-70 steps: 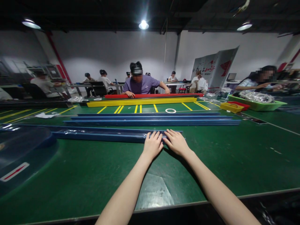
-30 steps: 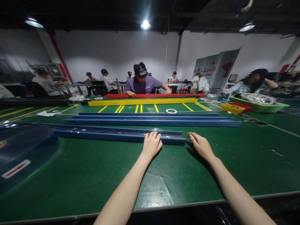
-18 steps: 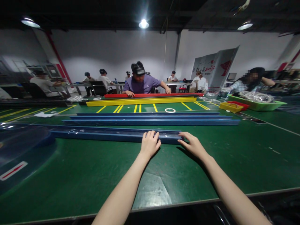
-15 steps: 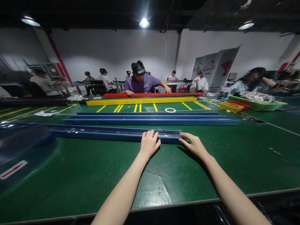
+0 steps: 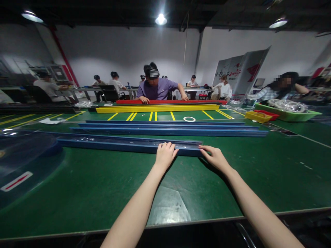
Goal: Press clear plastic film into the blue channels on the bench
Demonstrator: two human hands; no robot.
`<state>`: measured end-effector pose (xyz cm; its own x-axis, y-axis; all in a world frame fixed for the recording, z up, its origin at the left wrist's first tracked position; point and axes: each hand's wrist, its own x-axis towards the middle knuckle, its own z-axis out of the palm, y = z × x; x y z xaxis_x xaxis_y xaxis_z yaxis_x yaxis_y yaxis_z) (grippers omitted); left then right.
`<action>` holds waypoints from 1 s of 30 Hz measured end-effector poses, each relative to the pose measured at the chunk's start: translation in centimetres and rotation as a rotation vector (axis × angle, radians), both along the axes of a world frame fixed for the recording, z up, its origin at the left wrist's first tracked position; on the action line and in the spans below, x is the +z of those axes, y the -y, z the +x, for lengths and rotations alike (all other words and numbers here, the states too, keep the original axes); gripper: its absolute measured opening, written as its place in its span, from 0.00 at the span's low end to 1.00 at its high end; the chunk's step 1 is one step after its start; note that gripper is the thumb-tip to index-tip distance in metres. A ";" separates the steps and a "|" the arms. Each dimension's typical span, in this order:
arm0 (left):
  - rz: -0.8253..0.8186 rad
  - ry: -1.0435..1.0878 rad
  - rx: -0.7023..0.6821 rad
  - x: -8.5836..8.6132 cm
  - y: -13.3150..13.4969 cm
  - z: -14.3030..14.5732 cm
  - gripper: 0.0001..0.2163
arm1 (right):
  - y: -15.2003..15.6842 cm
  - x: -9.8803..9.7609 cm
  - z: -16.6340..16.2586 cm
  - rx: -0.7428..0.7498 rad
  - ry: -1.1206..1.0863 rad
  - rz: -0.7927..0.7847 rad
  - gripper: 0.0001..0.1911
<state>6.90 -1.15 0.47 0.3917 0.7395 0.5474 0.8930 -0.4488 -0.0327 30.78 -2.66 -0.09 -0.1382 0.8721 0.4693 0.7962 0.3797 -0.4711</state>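
Note:
A long blue channel strip (image 5: 121, 144) lies across the table in front of me, with clear film (image 5: 152, 142) along its inside. My left hand (image 5: 166, 153) grips it near its right end, the fingers curled over the near wall into the trough. At that right end, my right hand (image 5: 213, 155) pinches the tip between thumb and forefinger; whether it holds film as well I cannot make out. Beyond lie several more blue channel strips (image 5: 168, 131), parallel and apart from both hands.
A round clear-covered disc (image 5: 31, 155) with a red arrow label sits at left on the green table (image 5: 116, 196). Farther back are yellow (image 5: 157, 109) and red strips (image 5: 170, 102), a white ring (image 5: 189, 119), a yellow tray (image 5: 258, 117) and a green basin (image 5: 297, 116). A co-worker (image 5: 157, 89) works opposite.
My right thumb has closed in toward the forefinger at the strip's end. My left hand keeps its place on the strip. The view has tilted slightly.

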 end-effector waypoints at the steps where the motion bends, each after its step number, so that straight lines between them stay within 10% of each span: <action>1: 0.000 -0.003 0.002 0.0 0.0 0.0 0.11 | 0.0 0.0 -0.1 -0.009 -0.019 -0.004 0.17; 30: -0.023 -0.038 0.033 -0.4 -0.7 0.0 0.14 | -0.1 0.0 -0.4 -0.010 -0.139 -0.142 0.17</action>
<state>6.90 -0.40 0.05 0.3873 0.7642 0.5158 0.9055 -0.4205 -0.0570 30.36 -2.53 -0.07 -0.0715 0.9319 0.3557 0.7228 0.2941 -0.6253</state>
